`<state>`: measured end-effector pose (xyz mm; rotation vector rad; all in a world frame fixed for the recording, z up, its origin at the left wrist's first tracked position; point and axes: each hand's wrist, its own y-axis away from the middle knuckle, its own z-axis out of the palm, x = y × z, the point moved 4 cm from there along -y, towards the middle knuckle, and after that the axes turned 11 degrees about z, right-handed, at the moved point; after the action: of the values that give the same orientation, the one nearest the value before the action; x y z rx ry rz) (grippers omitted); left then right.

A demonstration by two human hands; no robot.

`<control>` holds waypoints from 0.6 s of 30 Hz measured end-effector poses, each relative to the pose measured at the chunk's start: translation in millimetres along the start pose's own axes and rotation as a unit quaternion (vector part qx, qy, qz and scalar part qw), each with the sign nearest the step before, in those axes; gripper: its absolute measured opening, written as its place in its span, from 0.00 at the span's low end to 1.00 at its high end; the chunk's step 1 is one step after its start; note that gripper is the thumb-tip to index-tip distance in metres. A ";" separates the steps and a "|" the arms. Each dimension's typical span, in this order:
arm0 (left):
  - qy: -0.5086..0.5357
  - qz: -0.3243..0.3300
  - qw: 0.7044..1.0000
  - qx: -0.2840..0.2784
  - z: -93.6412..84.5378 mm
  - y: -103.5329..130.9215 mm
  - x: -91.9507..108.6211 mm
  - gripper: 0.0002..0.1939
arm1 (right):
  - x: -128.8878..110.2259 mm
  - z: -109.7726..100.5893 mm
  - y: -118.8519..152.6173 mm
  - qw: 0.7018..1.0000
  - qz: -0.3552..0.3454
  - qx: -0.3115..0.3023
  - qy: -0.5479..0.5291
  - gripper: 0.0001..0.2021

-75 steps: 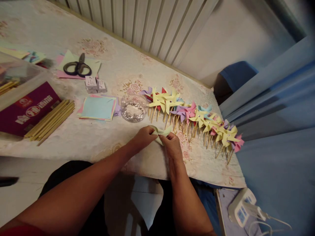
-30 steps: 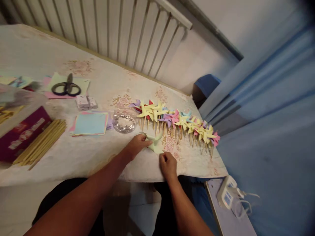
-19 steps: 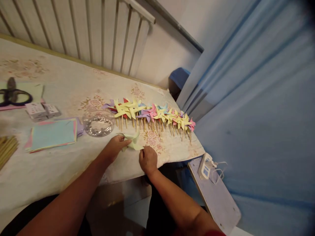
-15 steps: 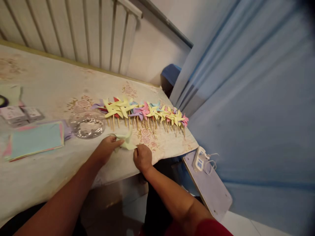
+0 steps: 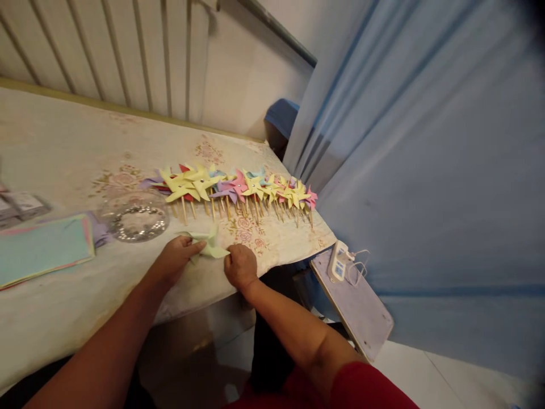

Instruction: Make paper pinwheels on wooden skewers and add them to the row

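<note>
A pale green paper pinwheel [image 5: 212, 245] is held just above the near edge of the table, between my two hands. My left hand [image 5: 181, 257] pinches it from the left, thumb on top. Closed on the tip of a blade at the right is my right hand [image 5: 242, 266]; its fingertips are partly hidden. Beyond the hands, a row of finished pinwheels [image 5: 254, 186] in yellow, pink, purple, blue and red lies on wooden sticks. Left of them sits a clear round dish [image 5: 139, 221] with small shiny metal pieces in a ring.
Coloured paper sheets [image 5: 45, 248] are stacked at the left, with small boxes [image 5: 19, 205] behind. The flowered tablecloth [image 5: 72, 307] covers the table. Right of its corner, a low lilac board [image 5: 360, 309] bears a white power strip [image 5: 339, 261]. A blue curtain [image 5: 426, 187] hangs at the right.
The camera view has turned a little to the right, so the table things sit further left. Both hands keep hold of the pale green pinwheel, with little change in grip.
</note>
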<state>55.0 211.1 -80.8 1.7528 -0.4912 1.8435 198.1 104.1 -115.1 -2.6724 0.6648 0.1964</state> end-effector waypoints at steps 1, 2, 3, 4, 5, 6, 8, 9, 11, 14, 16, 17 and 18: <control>0.011 0.019 1.000 0.003 -0.1 0.3 1.2 0.16 | -0.2 -0.3 0.8 1.000 0.001 0.001 -0.005 0.07; 0.017 0.027 0.999 0.000 0.2 0.9 1.5 0.17 | -0.4 -0.6 1.6 1.000 0.004 0.001 -0.009 0.07; 0.021 0.037 0.999 0.004 0.1 1.5 1.9 0.18 | -0.7 -1.1 2.4 1.000 0.006 0.003 -0.014 0.08; 0.028 0.043 0.999 0.004 0.3 2.3 1.7 0.18 | -1.1 -1.6 3.3 1.000 0.005 0.005 -0.019 0.08; 0.035 0.047 0.998 0.009 0.1 3.0 1.3 0.18 | -1.2 -2.1 4.2 1.000 0.005 0.010 -0.023 0.08; 0.041 0.046 0.998 0.007 0.3 3.7 0.3 0.18 | -1.5 -2.6 5.1 1.000 0.002 0.016 -0.027 0.09; 0.071 0.056 0.996 -0.001 0.7 5.1 -1.2 0.18 | -1.3 -3.3 6.9 0.999 0.001 0.027 -0.034 0.09; 0.088 0.064 0.994 -0.008 0.7 5.8 -1.7 0.18 | -1.3 -3.3 7.8 0.999 -0.002 0.029 -0.035 0.09; 0.114 0.066 0.991 -0.011 -1.1 7.9 -3.3 0.19 | -1.1 -3.5 9.6 0.999 -0.008 0.035 -0.036 0.09; 0.137 0.065 0.988 -0.016 -4.8 12.1 -3.7 0.19 | -1.6 -4.4 11.7 0.998 -0.019 0.040 -0.037 0.09; 0.156 0.076 0.985 -0.021 -7.2 15.0 -1.9 0.20 | -1.7 -5.3 12.5 0.998 -0.017 0.043 -0.037 0.10; 0.166 0.080 0.983 -0.019 -8.5 16.2 -1.2 0.20 | -1.9 -5.7 12.8 0.998 -0.019 0.043 -0.037 0.10; 0.172 0.076 0.982 -0.020 -9.5 17.4 -1.1 0.21 | -2.1 -5.9 13.1 0.998 -0.020 0.043 -0.037 0.10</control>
<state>36.9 203.0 -80.9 1.3604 -0.5302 2.1710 190.3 92.0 -113.5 -2.5802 0.5825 0.2481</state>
